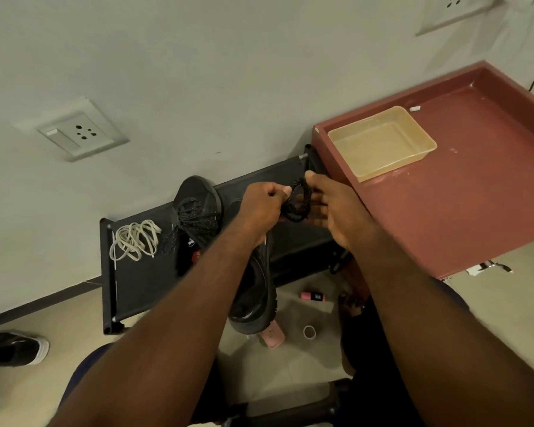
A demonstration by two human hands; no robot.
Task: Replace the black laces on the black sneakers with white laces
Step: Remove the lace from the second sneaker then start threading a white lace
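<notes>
Forearms (pixel 167 334) reach out to a coil of black lace (pixel 299 201) held between both hands above the bench (pixel 142 282); left hand (pixel 264 208) pinches one end in curled fingers; right hand (pixel 336 211) has the loops round its fingers, thumb on top; near sneaker (pixel 256 297) overhangs the front edge, seemingly unlaced; far sneaker (pixel 198 208), by the back edge, is laced in black; white laces (pixel 134 238) lie unthreaded at the left end; roughly a quarter done, I judge.
</notes>
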